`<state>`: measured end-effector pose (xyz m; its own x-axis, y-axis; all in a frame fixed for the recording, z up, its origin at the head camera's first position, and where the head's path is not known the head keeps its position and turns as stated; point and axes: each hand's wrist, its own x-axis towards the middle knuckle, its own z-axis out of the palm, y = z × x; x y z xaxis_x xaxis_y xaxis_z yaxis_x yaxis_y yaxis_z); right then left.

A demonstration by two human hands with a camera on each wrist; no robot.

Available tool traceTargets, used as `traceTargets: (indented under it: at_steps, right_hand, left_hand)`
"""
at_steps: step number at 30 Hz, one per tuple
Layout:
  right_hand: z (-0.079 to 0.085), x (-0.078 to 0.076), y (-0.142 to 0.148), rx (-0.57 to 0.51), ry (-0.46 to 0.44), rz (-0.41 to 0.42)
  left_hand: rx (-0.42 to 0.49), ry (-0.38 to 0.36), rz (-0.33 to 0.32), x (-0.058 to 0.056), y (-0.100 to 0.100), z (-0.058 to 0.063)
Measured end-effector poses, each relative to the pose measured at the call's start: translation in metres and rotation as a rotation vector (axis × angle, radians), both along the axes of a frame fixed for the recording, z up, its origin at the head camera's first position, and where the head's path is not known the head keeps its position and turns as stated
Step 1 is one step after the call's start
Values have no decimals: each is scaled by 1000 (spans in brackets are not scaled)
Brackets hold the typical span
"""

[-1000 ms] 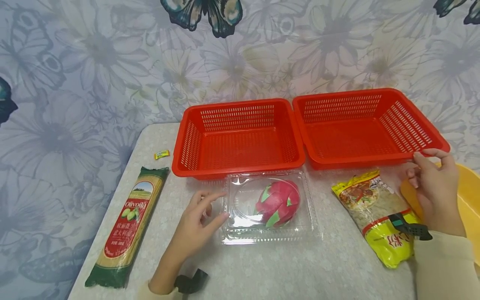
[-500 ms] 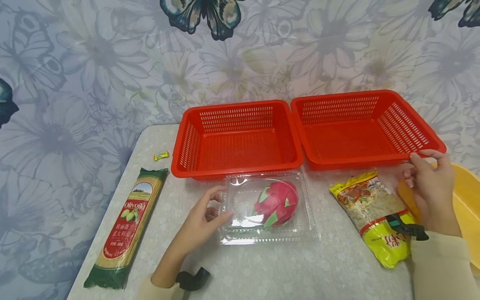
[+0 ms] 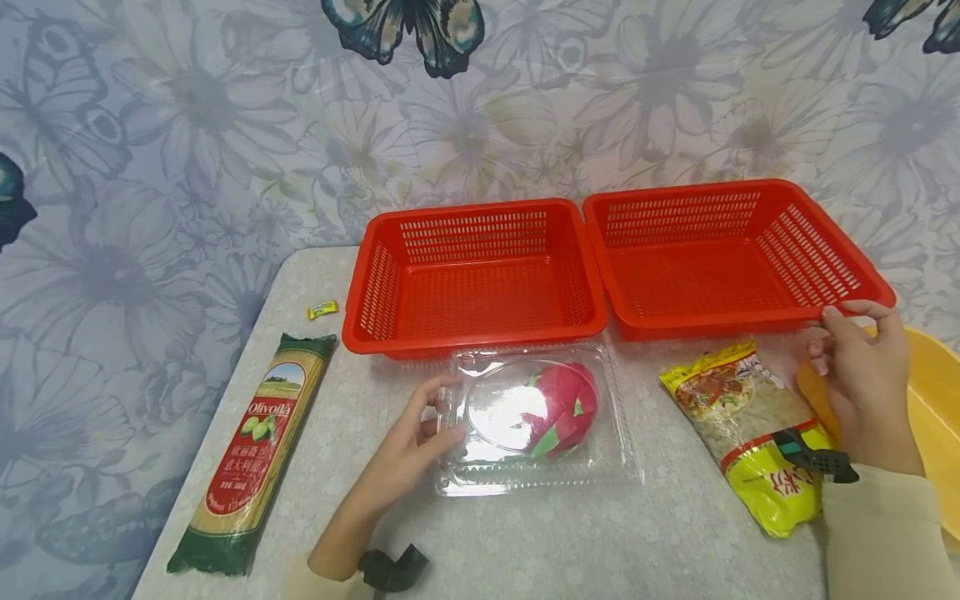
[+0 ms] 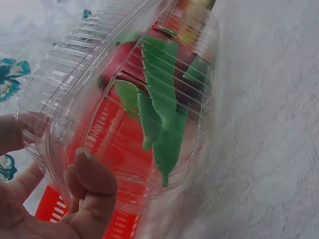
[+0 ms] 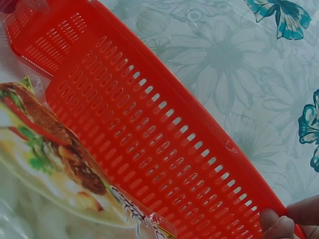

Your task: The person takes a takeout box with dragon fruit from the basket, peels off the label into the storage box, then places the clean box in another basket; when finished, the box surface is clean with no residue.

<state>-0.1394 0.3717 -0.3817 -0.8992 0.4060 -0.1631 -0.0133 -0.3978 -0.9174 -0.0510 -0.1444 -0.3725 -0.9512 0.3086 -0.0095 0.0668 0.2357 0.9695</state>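
My left hand [image 3: 401, 458] pinches the left edge of a clear plastic clamshell box [image 3: 498, 421], thumb on one side and fingers on the other. Inside the box lies a pink dragon fruit [image 3: 568, 408] with green scales [image 4: 159, 79], on the right side in the head view. My right hand [image 3: 873, 379] pinches the near right corner of the rim of the right red basket [image 3: 720, 321]. In the right wrist view its fingertips [image 5: 281, 226] sit on that rim. Below the right wrist lies a bag of rice noodles [image 3: 750, 433].
Another red basket [image 3: 472, 340] stands left of the first, directly behind the box. A green-ended spaghetti pack [image 3: 258, 454] and a small yellow wrapped candy [image 3: 323, 310] lie at the left. A yellow basin [image 3: 933, 408] is at the right edge, partly hidden by the right arm.
My left hand has moved from beside the clamshell box to grip its left edge. The box's left side has tilted slightly and the glare on its lid has shifted. The right hand stays on the rim.
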Motion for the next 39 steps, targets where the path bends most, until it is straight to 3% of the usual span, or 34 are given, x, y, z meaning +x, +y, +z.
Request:
traceTargets:
  at_steps: [11, 18, 25, 34, 39]
  right_hand:
    - [-1, 1, 2, -9, -1, 10]
    - [-1, 0, 0, -9, 8, 5]
    - [1, 1, 0, -18, 7, 13]
    - [1, 1, 1, -33, 5, 11]
    - [-1, 0, 1, -39, 19, 8]
  left_hand:
    - [-44, 81, -32, 8, 7, 3]
    - [-26, 103, -37, 14, 11, 9]
    - [-87, 125, -53, 9, 8, -9]
    - [-91, 120, -74, 10, 12, 8]
    - [1, 102, -88, 6, 13, 21]
